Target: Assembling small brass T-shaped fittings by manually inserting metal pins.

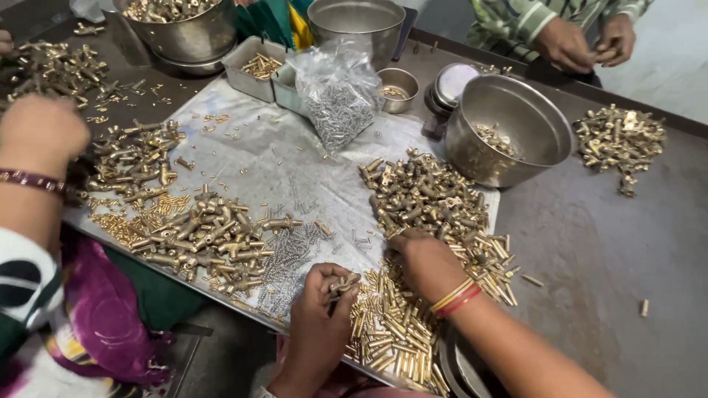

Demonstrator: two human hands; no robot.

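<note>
Left hand (318, 309) fingers pinch a small brass fitting (344, 283); right hand (422, 259) fingers curl, digging in the brass pile (431, 199) beside it. We judge fittings stiff, slick; grip the barrel.

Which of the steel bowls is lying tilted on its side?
The large steel bowl right of the plastic bag; it leans with its mouth sideways, while the other bowls stand upright.

One view only: your head camera, looking steeply down and forward across the tabletop (605, 243) from your seated edge. Close range: your left hand (318, 313) and right hand (424, 262) sit low in centre frame, forearms running off the bottom. Far edge reaches the tabletop's opposite side, where another person's hands (582, 40) show at top right.
</note>
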